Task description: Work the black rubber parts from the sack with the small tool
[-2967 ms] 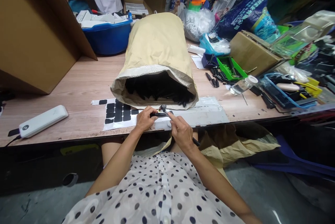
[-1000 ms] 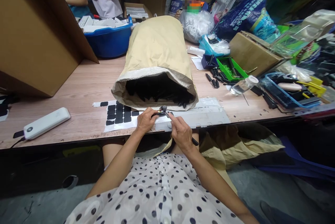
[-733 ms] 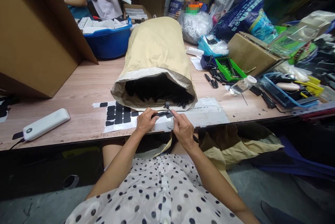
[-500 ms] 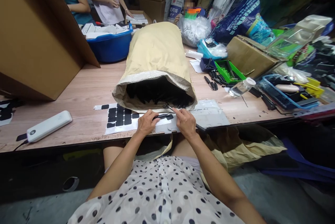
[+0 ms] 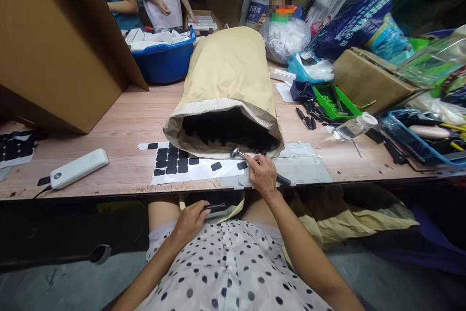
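My right hand [image 5: 262,176] rests at the table's front edge, closed round a small hammer [image 5: 236,152] with a black handle and metal head. The head lies just before the mouth of a tan paper sack [image 5: 225,78] filled with black parts. My left hand [image 5: 190,219] is down below the table edge over my lap, closed on a thin black part [image 5: 214,207]. A white sheet of black adhesive pads [image 5: 174,161] lies on the table left of my right hand.
A white power strip [image 5: 78,168] lies front left, a big cardboard box [image 5: 54,44] behind it. A blue basin [image 5: 163,58] stands at the back. A green tray [image 5: 337,100], a clear bottle [image 5: 351,126] and blue trays crowd the right. Two people stand far behind.
My left hand has dropped from the table edge to my lap with the black part. My right hand stays on the table with the hammer. The view shifted slightly.
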A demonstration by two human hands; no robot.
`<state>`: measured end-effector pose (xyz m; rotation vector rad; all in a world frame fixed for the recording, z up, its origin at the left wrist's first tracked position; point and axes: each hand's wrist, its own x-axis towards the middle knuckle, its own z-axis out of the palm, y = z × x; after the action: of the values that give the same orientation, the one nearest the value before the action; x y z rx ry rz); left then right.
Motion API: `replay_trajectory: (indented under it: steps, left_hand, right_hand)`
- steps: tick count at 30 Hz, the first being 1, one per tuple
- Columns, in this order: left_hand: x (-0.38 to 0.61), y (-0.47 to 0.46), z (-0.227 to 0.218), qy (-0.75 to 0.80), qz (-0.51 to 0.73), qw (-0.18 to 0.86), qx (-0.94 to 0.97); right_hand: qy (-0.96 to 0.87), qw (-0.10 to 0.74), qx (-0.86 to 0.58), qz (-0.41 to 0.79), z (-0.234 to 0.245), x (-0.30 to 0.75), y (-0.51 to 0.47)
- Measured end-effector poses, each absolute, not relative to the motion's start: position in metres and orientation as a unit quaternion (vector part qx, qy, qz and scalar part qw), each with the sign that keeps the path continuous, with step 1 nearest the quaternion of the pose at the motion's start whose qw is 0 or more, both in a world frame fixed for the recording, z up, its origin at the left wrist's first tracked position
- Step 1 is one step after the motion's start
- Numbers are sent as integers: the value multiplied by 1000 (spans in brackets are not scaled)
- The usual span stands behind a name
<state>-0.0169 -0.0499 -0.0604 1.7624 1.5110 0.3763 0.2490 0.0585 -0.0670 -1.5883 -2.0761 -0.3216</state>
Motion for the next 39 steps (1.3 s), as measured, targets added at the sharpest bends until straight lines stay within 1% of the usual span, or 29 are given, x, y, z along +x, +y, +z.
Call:
replay_trajectory:
  steps: [3, 6, 10, 12, 14, 16, 18, 20, 22, 24, 26, 31, 35, 39]
  left_hand:
    - [-15, -47, -79, 664, 69, 352, 656]
    - [-9, -41, -79, 662, 46, 353, 660]
    - [-2, -27, -46, 560, 131, 414, 706]
    - [2, -10, -26, 532, 194, 409, 716]
    - [7, 18, -10, 531, 253, 360, 724]
    - [15, 52, -1, 540, 297, 281, 735]
    - [26, 87, 2, 561, 307, 218, 737]
    - [38, 116, 1, 597, 281, 181, 729]
    - [50, 138, -2, 631, 233, 165, 721]
    - [59, 152, -7, 642, 202, 154, 723]
    - [63, 161, -12, 633, 199, 143, 734]
    - [54, 164, -16, 625, 221, 138, 735]
    - [34, 136, -12, 634, 243, 119, 725]
    - [18, 93, -20, 534, 266, 133, 791]
  right_hand:
    - [-767, 256, -574, -134, -68, 249, 59]
    - [-769, 253, -570, -139, -68, 250, 59]
    - [-770, 250, -569, -141, -68, 250, 59]
    - [-771, 252, -569, -139, -68, 249, 58]
    - [-771, 255, -567, -136, -68, 249, 58]
    - [-772, 255, -567, -132, -68, 248, 58]
    - [-772, 251, -570, -128, -68, 247, 58]
    - [-771, 251, -571, -128, -68, 246, 57]
    - [-771, 251, -571, -129, -68, 244, 56]
    - [-771, 247, -574, -128, -67, 242, 55]
    - [-770, 242, -577, -125, -66, 240, 55]
    - [-767, 243, -581, -119, -64, 239, 53]
    - [-762, 241, -594, -99, -65, 240, 52]
    - [-760, 232, -603, -73, -67, 243, 56]
